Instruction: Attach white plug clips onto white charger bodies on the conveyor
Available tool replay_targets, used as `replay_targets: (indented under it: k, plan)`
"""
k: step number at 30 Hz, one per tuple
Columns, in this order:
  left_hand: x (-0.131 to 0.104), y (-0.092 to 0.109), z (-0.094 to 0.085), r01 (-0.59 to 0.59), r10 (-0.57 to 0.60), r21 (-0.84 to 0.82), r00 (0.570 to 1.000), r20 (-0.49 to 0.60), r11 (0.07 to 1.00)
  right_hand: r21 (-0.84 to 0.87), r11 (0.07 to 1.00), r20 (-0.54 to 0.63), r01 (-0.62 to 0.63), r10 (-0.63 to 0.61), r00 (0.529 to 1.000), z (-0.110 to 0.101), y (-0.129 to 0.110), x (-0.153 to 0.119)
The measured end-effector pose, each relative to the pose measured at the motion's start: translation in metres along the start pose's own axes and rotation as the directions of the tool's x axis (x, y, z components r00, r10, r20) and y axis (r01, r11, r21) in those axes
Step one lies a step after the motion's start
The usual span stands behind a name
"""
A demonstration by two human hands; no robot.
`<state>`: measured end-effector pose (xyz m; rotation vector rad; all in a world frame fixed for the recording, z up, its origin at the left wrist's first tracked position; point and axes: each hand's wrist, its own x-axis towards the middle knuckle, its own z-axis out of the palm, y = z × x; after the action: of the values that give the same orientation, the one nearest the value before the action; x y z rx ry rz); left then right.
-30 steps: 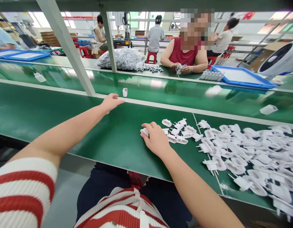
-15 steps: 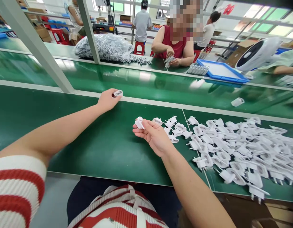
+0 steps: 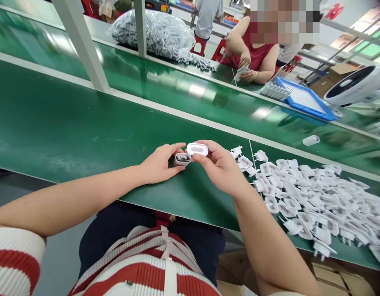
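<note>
My left hand [image 3: 161, 163] grips a white charger housing [image 3: 181, 159] between thumb and fingers; its open oval end faces me and dark parts show inside. Close beside it, my right hand [image 3: 222, 165] pinches a white oval plug cover [image 3: 197, 149], its hollow inner side turned toward me. The cover sits slightly above and to the right of the housing, and whether the two touch I cannot tell. Right of my right hand lies a big heap of similar white plug covers [image 3: 304, 201], several with their pins showing.
A pale rail [image 3: 177, 111] and a post [image 3: 82, 45] separate my green bench [image 3: 69, 135] from the belt, where a single white housing [image 3: 311, 140] lies. Across it a person in red [image 3: 260, 53] handles small parts, near a bag of parts [image 3: 159, 35], a blue tray [image 3: 307, 98] and a fan [image 3: 356, 86].
My left hand has brought the housing from the rail down and right toward me. My right hand has turned its cover and moved slightly up and right. The view has tilted and shifted.
</note>
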<state>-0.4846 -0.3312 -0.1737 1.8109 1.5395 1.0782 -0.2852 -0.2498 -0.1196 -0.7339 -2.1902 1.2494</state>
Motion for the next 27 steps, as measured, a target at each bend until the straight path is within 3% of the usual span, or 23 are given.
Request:
replay_targets:
  k: [2, 6, 9, 14, 20, 27]
  plan:
    - [0.001, -0.006, 0.001, 0.006, -0.007, -0.038, 1.0, -0.018, 0.999, -0.167, 0.986, -0.036, 0.017, -0.024, 0.999, -0.002, -0.006, 0.005]
    - [0.005, -0.007, -0.005, 0.003, -0.002, -0.043, 1.0, 0.031, 0.999, -0.523, 0.848, -0.097, 0.089, -0.162, 0.982, -0.005, 0.006, 0.012]
    - [0.007, -0.006, -0.008, -0.027, 0.029, -0.051, 0.999, 0.045, 0.998, -0.52, 0.849, -0.084, 0.09, -0.156, 0.984, -0.007, 0.024, 0.01]
    - [0.01, -0.008, -0.009, 0.012, -0.007, -0.072, 0.997, 0.076, 0.997, -0.397, 0.917, -0.24, -0.027, -0.076, 0.968, -0.009, 0.031, 0.0]
    - [0.011, -0.006, -0.008, -0.005, 0.009, -0.063, 0.998, 0.063, 0.998, -0.679, 0.693, -0.044, 0.242, -0.368, 0.929, -0.006, 0.02, 0.003]
    - [0.011, -0.005, -0.006, 0.032, -0.029, -0.048, 0.998, 0.052, 0.998, -0.676, 0.66, 0.031, 0.328, -0.419, 0.907, 0.002, 0.019, -0.001]
